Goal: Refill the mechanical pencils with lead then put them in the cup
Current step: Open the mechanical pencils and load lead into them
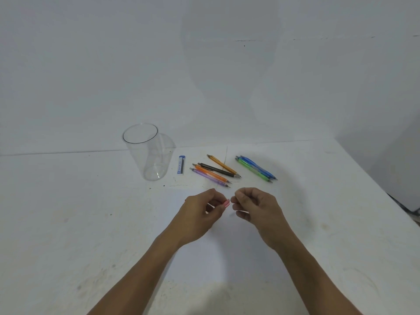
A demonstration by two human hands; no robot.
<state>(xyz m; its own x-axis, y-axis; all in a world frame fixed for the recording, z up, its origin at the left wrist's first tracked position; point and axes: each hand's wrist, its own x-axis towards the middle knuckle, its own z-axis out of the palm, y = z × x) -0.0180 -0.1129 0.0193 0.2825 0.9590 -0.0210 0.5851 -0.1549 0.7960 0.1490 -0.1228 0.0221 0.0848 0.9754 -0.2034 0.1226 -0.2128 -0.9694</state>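
Observation:
My left hand [204, 212] grips a pink mechanical pencil [226, 203]; only its end shows past my fingers. My right hand [254, 205] pinches something small right at that pink end, too small to make out. Beyond my hands lie several pencils: a purple one [209, 177], an orange one [211, 173], a black one [217, 170], a yellow-orange one [222, 164], and a green [253, 169] and a blue one [259, 167] side by side. A blue lead case [181, 165] lies left of them. An empty clear cup [145, 153] stands at the far left.
Everything rests on a white table [91, 223] with scuff marks, set against a white wall. The table's right edge runs diagonally at the far right. A thin line, perhaps a crack or a hair, crosses the surface near the yellow-orange pencil.

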